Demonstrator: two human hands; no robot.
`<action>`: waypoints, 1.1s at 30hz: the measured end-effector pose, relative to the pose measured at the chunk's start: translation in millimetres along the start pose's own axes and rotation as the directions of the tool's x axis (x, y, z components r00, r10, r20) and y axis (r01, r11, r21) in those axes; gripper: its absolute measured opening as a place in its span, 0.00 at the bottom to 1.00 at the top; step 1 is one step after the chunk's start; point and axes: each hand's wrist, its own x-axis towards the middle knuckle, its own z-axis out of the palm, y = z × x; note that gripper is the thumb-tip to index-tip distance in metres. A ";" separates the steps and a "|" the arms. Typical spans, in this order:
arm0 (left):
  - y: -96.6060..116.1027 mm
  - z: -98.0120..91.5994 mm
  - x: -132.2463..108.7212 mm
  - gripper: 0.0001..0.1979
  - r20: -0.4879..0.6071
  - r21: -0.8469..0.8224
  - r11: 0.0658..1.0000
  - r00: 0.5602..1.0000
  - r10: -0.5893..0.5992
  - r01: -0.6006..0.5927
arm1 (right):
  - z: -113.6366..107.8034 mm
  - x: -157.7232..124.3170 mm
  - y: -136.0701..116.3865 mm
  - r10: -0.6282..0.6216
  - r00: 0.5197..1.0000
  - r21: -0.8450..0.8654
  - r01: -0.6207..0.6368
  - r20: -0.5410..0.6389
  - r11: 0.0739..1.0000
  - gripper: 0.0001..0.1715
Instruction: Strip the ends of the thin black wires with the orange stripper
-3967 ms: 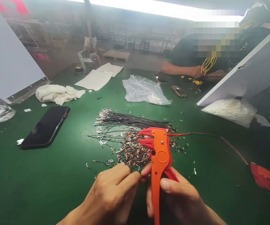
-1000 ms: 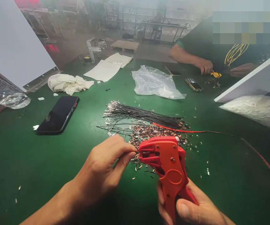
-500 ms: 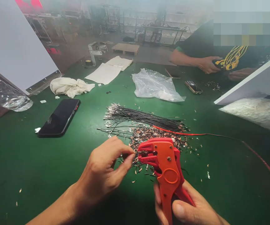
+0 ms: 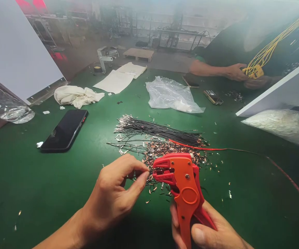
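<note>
1. Over the near middle of the surface (image 4: 61, 186), a red and orange wire stripper (image 4: 187, 186) stands in the right hand (image 4: 213, 224), whose fingers and thumb are wrapped around its grip.
2. To its left, the left hand (image 4: 115, 193) pinches a thin dark wire (image 4: 151, 170) between thumb and finger; the two hands are apart, linked only by wire and tool.
3. The wire's end seems to sit at the mouth of the stripper; whether the jaws bite on it, I cannot tell.
4. Just beyond, a heap of offcuts (image 4: 161, 147) with copper ends suggests that many pieces are already cut, and this one looks midway through its turn.
5. On the far side of the heap, a bundle of black wires (image 4: 159, 129) lies together, silver tips to the left; which of them are finished is too small to judge, so what is left cannot be counted.
6. The stripper's nose points left, towards the left hand; its long axis runs near to far, grip nearest. The short visible wire lies roughly left to right.
</note>
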 end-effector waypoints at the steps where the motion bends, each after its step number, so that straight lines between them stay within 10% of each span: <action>1: 0.1 0.7 -0.3 0.06 -0.003 -0.008 1.000 1.000 -0.003 0.003 | -0.1 -0.1 0.3 -0.002 1.000 0.000 0.002 -0.002 1.000 0.21; 13: 1.7 3.1 -0.2 0.06 -0.019 -0.031 0.998 0.998 -0.054 0.053 | 3.0 3.4 -6.7 -0.025 0.997 -0.096 0.032 0.074 0.995 0.20; 33: -3.8 -2.3 2.8 0.06 0.072 -0.015 0.998 0.995 0.069 -0.069 | 6.6 -1.9 -3.8 0.098 0.987 -0.230 -0.125 -0.124 0.965 0.31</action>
